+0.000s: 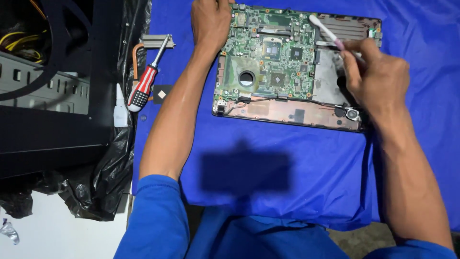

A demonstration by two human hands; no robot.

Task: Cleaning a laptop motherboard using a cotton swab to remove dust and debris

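An opened laptop base (287, 112) with its green motherboard (268, 52) exposed lies on a blue cloth (249, 168). My left hand (211, 21) rests on the board's upper left corner, fingers pressed down on its edge. My right hand (376, 76) hovers over the right side of the laptop and grips a pink-handled brush with a white head (323, 29). The brush head points at the grey heatsink fins (345, 26) in the upper right corner.
A red, black and white screwdriver (146, 81) lies left of my left arm, next to a copper heat pipe with a metal fin block (153, 42). A black computer case (48, 86) on black plastic sheeting (100, 182) fills the left side.
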